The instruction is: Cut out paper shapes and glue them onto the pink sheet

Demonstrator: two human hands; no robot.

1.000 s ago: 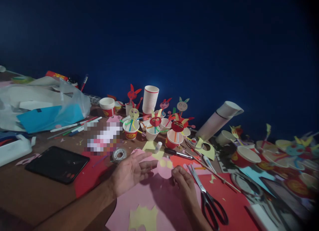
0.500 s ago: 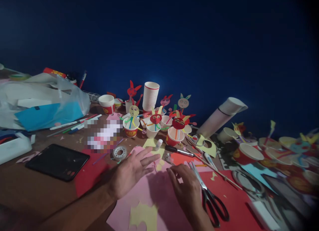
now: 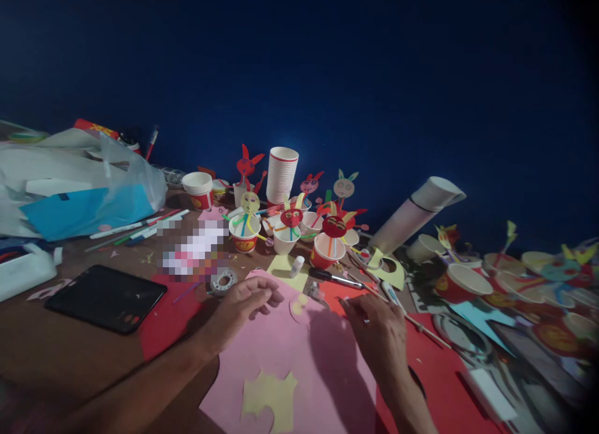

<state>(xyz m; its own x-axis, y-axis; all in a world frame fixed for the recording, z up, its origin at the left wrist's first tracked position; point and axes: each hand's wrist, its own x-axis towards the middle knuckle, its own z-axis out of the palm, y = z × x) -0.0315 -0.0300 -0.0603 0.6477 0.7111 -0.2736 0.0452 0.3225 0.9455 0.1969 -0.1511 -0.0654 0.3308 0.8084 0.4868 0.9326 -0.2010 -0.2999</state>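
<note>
Pink sheet on brown table

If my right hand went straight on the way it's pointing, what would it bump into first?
Most likely the black marker, lying just ahead of your right hand. The hand's height above the table is hard to judge, so it might pass over it.

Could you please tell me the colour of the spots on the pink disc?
The spots are pale yellow, in the head view.
</note>
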